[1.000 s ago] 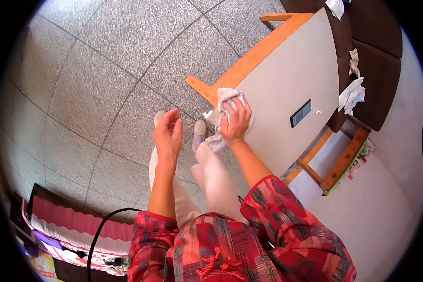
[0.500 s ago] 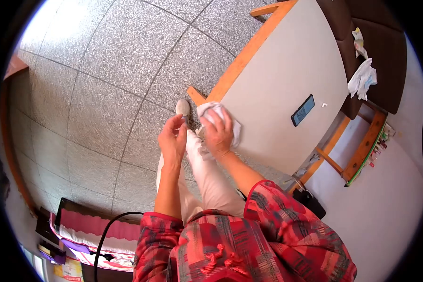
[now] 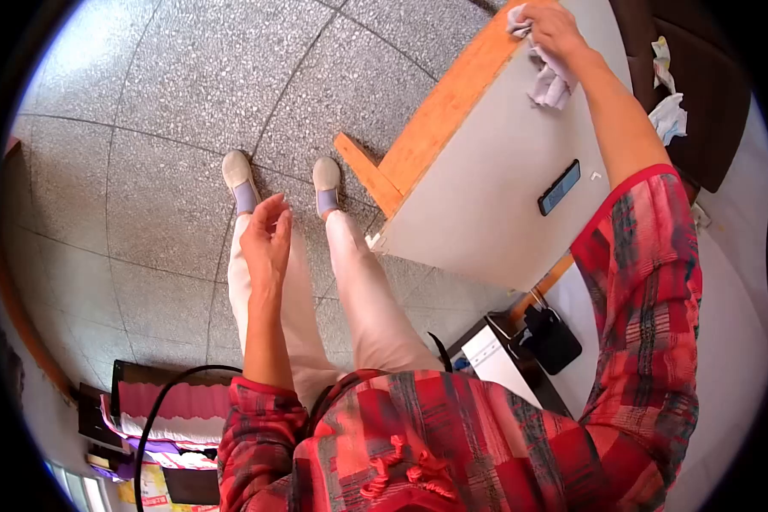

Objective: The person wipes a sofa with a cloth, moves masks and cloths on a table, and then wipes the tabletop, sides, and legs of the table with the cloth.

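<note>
My right hand is closed on a pale cloth at the far end of the table, where the wooden edge meets the light tabletop. Part of the cloth hangs loose over the top. My left hand is in the air above my legs, its fingers slightly curled and apart, with nothing in it. A dark phone lies on the tabletop, a small white piece beside it.
A brown sofa with crumpled papers stands beyond the table. A black bag hangs at the near right. A wooden leg juts out over the speckled floor. A pink-covered item is at lower left.
My right hand has moved with the cloth from the table's near corner to its far end. My left hand has shifted slightly left. Both my feet now show.
</note>
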